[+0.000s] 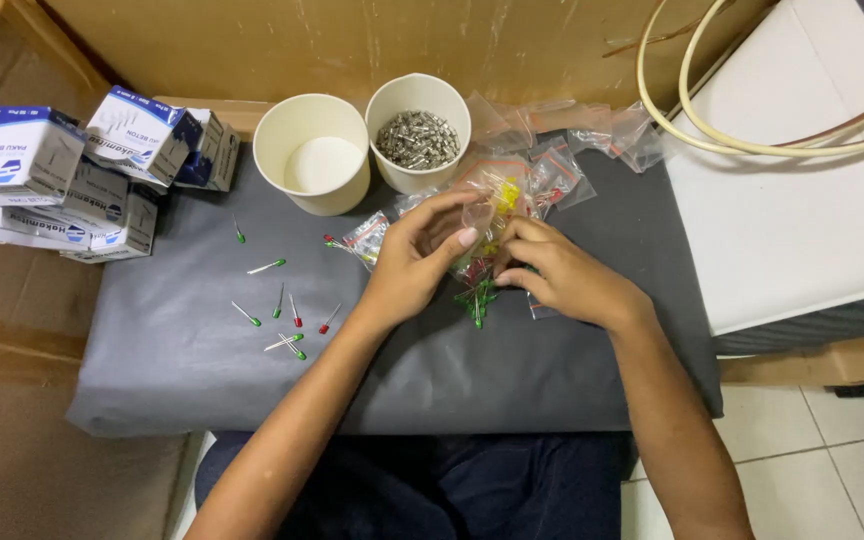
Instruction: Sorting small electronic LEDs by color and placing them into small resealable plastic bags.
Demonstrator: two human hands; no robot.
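LED packet [487,225] pinched between left hand [414,262] and right hand [560,272], apparently mid-opening; next move likely needs steady tipping over bench [202,350].

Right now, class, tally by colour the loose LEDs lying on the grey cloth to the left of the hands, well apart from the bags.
Green LEDs: 6
Red LEDs: 2
Total: 8
Those in or right beside the clear bags are left out.
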